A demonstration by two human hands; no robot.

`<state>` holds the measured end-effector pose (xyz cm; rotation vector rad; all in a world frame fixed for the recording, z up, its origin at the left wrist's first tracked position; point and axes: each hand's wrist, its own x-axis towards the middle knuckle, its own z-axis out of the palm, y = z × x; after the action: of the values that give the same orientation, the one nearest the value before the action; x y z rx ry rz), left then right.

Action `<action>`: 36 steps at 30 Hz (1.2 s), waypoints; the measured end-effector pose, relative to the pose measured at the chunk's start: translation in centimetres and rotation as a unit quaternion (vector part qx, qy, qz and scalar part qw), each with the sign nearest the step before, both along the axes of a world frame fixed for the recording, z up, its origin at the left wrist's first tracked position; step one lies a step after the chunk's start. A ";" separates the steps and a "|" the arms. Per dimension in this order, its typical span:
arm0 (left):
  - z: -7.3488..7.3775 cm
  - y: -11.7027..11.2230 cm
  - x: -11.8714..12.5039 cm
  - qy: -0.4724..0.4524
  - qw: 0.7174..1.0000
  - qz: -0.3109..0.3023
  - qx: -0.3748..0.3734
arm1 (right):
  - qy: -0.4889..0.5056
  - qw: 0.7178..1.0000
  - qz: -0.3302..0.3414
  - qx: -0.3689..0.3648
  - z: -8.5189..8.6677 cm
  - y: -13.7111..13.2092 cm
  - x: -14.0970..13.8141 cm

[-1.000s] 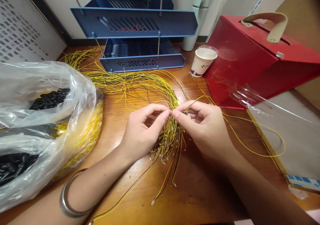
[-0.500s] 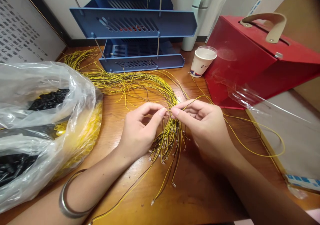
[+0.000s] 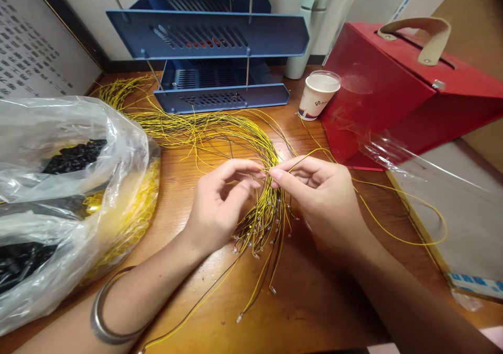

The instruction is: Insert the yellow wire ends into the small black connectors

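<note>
Right hand (image 3: 322, 197) pinches yellow wire (image 3: 412, 244), tip pointing left; left hand (image 3: 220, 207) fingers parted beside tip.

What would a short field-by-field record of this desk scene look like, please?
Right hand: pinches single yellow wire looping right
Left hand: fingertips beside that pinch, over the wire bundle; grip unclear
Left of hands: plastic bag
Behind: blue tray, paper cup, red box
Surface: wooden table
</note>
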<state>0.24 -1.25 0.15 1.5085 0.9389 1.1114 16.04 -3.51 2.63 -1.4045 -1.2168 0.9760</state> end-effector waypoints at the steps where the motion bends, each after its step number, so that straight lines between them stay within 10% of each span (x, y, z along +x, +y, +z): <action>1: 0.0 0.0 0.0 0.005 1.000 -0.004 0.002 | 0.000 1.000 0.003 -0.002 0.0 0.0 0.0; 36: 0.2 0.4 0.4 -0.102 0.985 0.100 -0.097 | 0.075 0.996 -0.036 0.031 -0.4 0.1 -0.1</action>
<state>0.66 -0.80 0.34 1.1389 1.0395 1.2541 15.96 -3.43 2.28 -1.2944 -1.0698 0.9661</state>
